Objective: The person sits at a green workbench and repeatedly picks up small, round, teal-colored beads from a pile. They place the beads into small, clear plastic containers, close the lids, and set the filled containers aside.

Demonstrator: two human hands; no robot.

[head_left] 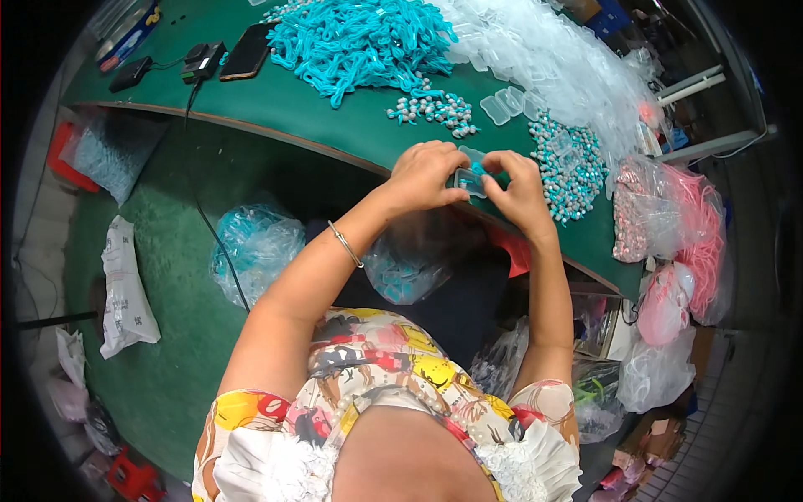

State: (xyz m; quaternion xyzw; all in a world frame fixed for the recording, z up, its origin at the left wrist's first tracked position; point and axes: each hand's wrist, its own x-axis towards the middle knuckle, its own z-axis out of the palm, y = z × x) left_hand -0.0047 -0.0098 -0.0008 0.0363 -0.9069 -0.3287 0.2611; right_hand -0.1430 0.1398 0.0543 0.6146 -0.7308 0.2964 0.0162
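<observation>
My left hand [425, 174] and my right hand [519, 188] meet at the near edge of the green table [293, 105]. Together they pinch a small clear plastic case [470, 178] with a teal piece inside it. A thin bracelet circles my left wrist. Right of my hands lies a heap of small teal and white parts [569, 167]. More such parts [435, 109] lie just beyond my hands.
A big tangle of teal cords [360, 38] lies at the back of the table, with clear plastic cases [535, 50] piled to its right. A phone [247, 52] and chargers [203, 61] sit far left. Pink cords in bags [698, 226] hang at right. Bags of teal parts [255, 243] rest below.
</observation>
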